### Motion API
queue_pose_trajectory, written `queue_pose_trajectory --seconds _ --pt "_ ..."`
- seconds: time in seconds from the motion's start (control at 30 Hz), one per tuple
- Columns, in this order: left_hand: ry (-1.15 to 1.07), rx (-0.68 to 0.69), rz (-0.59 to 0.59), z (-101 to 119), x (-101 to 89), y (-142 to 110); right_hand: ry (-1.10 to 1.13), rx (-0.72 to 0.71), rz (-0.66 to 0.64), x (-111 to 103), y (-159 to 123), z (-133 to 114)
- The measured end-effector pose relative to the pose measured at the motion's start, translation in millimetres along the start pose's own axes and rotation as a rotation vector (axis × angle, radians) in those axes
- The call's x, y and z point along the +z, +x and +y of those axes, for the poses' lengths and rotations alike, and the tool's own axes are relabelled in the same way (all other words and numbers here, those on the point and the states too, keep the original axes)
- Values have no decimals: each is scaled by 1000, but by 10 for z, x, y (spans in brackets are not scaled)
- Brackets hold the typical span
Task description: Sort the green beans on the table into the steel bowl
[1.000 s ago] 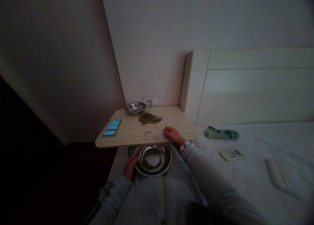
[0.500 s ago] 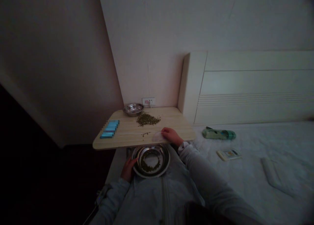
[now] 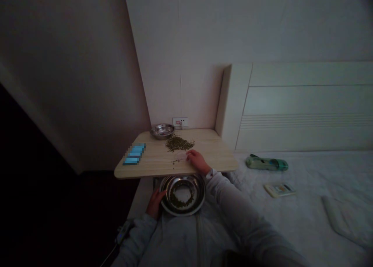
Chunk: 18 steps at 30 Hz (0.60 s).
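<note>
My right hand (image 3: pixel 198 161) rests on the light wood table top (image 3: pixel 215 152), its fingers on a thin translucent sheet (image 3: pixel 182 157) that is hard to make out in the dim light. A few stray green beans (image 3: pixel 175 162) lie just left of the sheet. Behind them is a heap of green beans (image 3: pixel 179 143). My left hand (image 3: pixel 155 203) grips the rim of a steel bowl (image 3: pixel 182 195) held below the table edge against my body. More green beans lie in that bowl.
A small steel bowl (image 3: pixel 162 131) stands at the table's back edge below a wall socket (image 3: pixel 180 122). A blurred blue object (image 3: pixel 134 154) lies at the left. On the bed to the right are a green case (image 3: pixel 266 163) and a pale card (image 3: pixel 279 190).
My right hand has slid left across the table top with the sheet, closer to the stray beans. The view has shifted slightly. The bowl stays in my left hand.
</note>
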<state>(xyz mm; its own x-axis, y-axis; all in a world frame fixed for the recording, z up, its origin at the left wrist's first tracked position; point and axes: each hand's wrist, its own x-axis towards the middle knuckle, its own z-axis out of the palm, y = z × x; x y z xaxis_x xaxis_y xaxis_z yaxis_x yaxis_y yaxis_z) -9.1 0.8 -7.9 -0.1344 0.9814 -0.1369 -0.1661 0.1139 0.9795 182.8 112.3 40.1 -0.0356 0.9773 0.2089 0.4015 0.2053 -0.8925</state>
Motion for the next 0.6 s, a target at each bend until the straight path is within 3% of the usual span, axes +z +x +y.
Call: queue_pose_trajectory --seconds 0.07,0.27,0.6 --pt "-27 -18 -47 10 7 -10 -51 7 0 59 4 -36" --pt "-112 -71 -18 9 34 -27 -123 -21 -20 30 -50 -54" --pt "1 22 4 39 29 -34 -249 -55 -7 30 -88 -73"
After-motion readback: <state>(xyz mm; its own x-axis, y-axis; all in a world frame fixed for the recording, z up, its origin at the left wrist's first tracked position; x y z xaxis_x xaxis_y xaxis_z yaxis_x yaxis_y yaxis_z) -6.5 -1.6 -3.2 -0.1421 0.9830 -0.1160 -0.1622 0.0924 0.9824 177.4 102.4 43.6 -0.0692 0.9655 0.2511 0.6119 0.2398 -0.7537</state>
